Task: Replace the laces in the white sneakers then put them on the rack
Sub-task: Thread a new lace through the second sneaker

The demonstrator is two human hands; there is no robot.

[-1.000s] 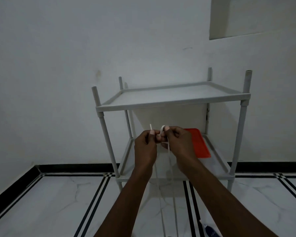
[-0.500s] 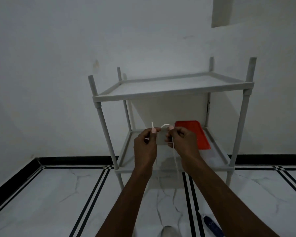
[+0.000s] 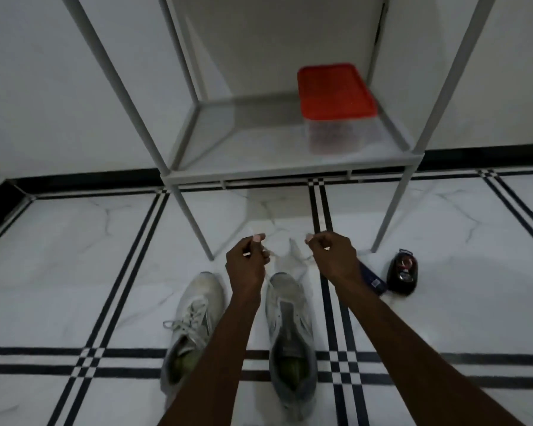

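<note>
Two white sneakers stand side by side on the tiled floor, toes toward the rack. The left sneaker (image 3: pixel 194 321) is laced. The right sneaker (image 3: pixel 290 330) shows no lace across its tongue. My left hand (image 3: pixel 246 265) and my right hand (image 3: pixel 333 256) hover above the toe of the right sneaker, each pinching one end of a white lace (image 3: pixel 290 255) that sags, blurred, between them. The grey rack (image 3: pixel 290 172) stands just beyond, its lower shelf in view.
A clear box with a red lid (image 3: pixel 336 93) sits at the right of the rack's lower shelf. On the floor to the right lie a dark blue packet (image 3: pixel 373 278) and a small black case (image 3: pixel 402 272). The rack's legs stand close ahead of my hands.
The view has tipped down from the rack to the floor, bringing both sneakers into sight. My hands have moved apart and lower, stretching the lace between them.
</note>
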